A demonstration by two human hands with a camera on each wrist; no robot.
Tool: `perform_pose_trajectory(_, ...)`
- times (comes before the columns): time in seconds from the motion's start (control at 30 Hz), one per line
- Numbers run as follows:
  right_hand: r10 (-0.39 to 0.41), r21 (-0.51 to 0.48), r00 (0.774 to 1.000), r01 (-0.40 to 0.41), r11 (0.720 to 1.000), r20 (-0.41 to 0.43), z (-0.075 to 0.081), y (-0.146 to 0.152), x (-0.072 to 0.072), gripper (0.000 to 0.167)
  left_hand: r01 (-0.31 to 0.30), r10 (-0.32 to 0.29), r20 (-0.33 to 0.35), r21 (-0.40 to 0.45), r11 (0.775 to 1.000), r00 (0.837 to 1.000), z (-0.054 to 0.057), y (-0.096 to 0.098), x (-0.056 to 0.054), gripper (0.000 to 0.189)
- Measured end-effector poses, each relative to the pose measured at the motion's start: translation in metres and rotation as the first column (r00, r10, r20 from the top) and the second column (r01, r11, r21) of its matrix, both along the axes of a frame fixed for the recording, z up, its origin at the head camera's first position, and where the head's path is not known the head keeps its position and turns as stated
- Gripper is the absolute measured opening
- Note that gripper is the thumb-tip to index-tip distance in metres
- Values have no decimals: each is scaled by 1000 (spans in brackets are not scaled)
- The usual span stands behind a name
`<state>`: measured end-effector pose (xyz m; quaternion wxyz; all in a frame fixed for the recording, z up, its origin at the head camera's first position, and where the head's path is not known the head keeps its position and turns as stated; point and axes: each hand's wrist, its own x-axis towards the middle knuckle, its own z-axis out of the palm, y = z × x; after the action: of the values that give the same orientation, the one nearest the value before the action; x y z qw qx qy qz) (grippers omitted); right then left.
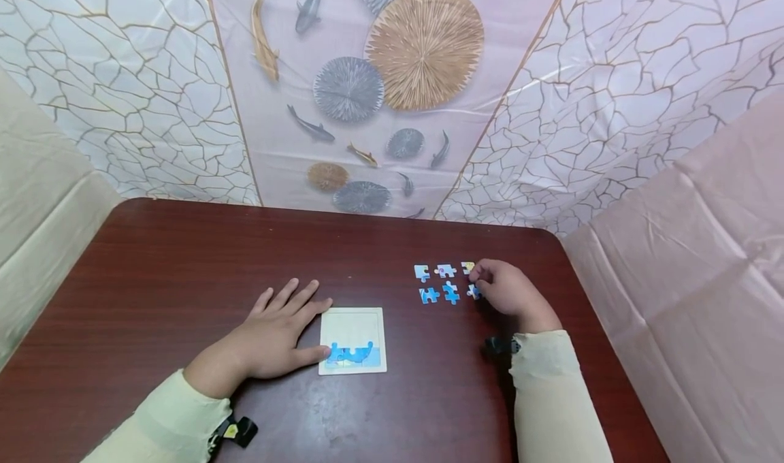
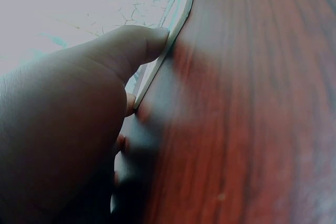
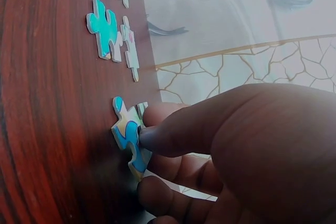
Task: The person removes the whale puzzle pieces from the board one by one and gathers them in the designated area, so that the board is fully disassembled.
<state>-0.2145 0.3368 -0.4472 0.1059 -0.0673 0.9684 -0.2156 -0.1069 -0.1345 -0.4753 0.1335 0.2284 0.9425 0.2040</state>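
Note:
My left hand lies palm-down on the table with its fingers spread. Its thumb and index finger touch the left edge of a square, pale puzzle tray. Joined blue puzzle pieces fill the tray's bottom strip. To the right, my right hand pinches a blue-and-yellow puzzle piece, with the thumb on its face and the other fingers curled beside it. This piece is low over the table, at the right end of the nearer row of loose pieces. Behind it, another piece shows by the fingertips.
More loose pieces stand in two short rows, among them a blue one and a pale one. The dark red-brown table ends at a patterned cloth backdrop. Cloth walls flank it on both sides.

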Motion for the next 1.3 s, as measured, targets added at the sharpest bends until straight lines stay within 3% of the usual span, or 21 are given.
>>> perform_pose_trajectory(0.6, -24, 2, 1000, 24, 1000, 5, 2, -1, 1, 7, 3, -3, 5, 0, 1000, 1000, 0, -1, 0, 84)
perform_pose_trajectory(0.8, 38, -3, 996, -38, 999, -81, 22, -12, 6, 4, 2, -2, 6, -1, 1000, 1000, -2, -1, 0, 85)
perform_pose_trajectory(1.07, 130, 11, 979, -130, 991, -158, 64, -60, 22, 7, 0, 0, -3, 7, 1000, 1000, 0, -2, 1, 84)
perform_pose_trajectory(1.3, 211, -38, 964, -219, 975, -160, 75, -107, 40, 13, 1, -2, 5, 12, 1000, 1000, 0, -1, 1, 84)
